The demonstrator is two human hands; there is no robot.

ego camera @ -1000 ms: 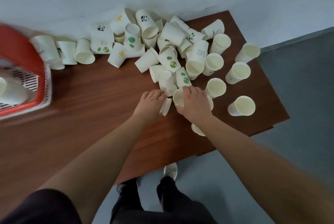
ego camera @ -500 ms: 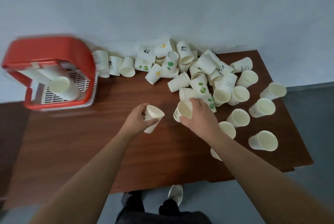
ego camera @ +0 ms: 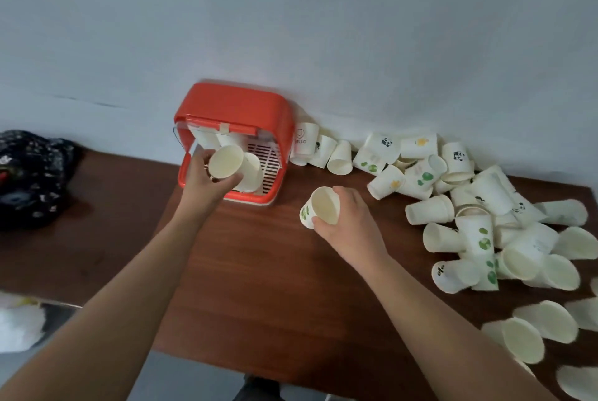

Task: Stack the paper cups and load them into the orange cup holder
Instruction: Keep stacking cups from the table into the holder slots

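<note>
Materials and finishes, desk setup

Desk point(ego camera: 259, 271): reddish-brown wood grain, slight sheen. Cup holder point(ego camera: 233, 106): glossy orange plastic, white slatted plastic tray. Cups point(ego camera: 479, 239): matt cream paper, some printed. Wall point(ego camera: 291, 28): matt paint.

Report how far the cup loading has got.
Early stage. Done: a few cups already sit in the orange cup holder. In hand: the left hand holds a plain cup at its opening; the right hand grips a green-printed cup. Left: the loose pile covering the table.

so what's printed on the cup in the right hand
Green leaf-like spots on white, seen in the head view on the cup in the right hand.
</note>
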